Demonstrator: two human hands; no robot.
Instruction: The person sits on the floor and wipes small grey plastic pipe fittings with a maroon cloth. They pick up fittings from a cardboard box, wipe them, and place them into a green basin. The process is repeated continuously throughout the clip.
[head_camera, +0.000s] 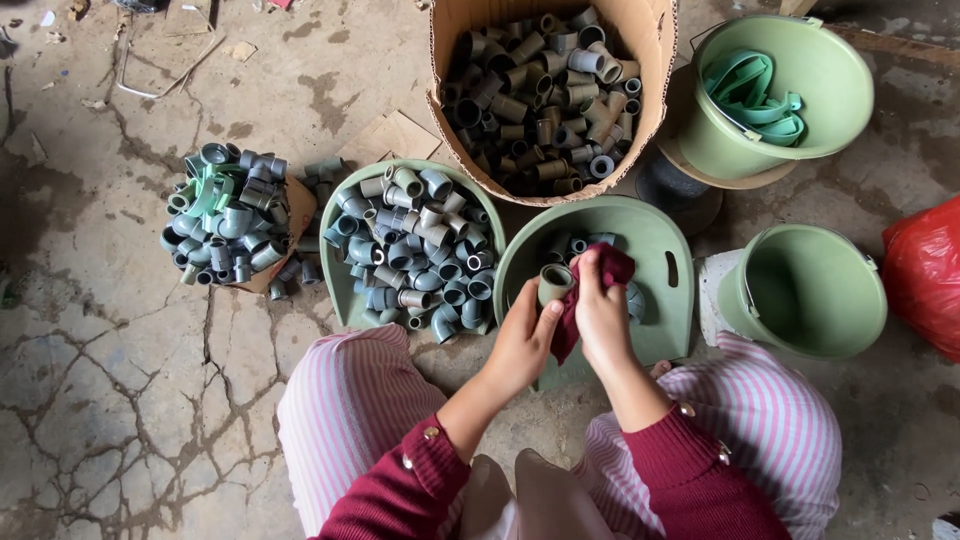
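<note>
the step in hand looks like wiping a single pipe fitting (553, 283) clean. the left hand (522, 345) grips the short grey fitting by its side, open mouth up, over the near green tray (660, 300). the right hand (602, 315) is clenched around a dark red cloth (610, 268), pressed just beside the fitting's rim. both hands hang above the tray, not resting on it.

as a judgement, the next move calls for turning the fitting in the left fingers so the cloth reaches the whole wall, while keeping a firm hold on the smooth plastic.

counted: one fitting in hand, one cloth. two shallow green trays sit on the cracked floor (100, 380), the near one holding only a few fittings, the second tray (352, 300) to its left heaped with too many to count. one cardboard box (650, 40) beyond is full of fittings, and one loose pile (225, 215) lies further left. two green buckets stand to the right: the far bucket (840, 60) holds green strapping, the near bucket (800, 290) looks empty. one red bag (925, 275) shows at the right edge.
</note>
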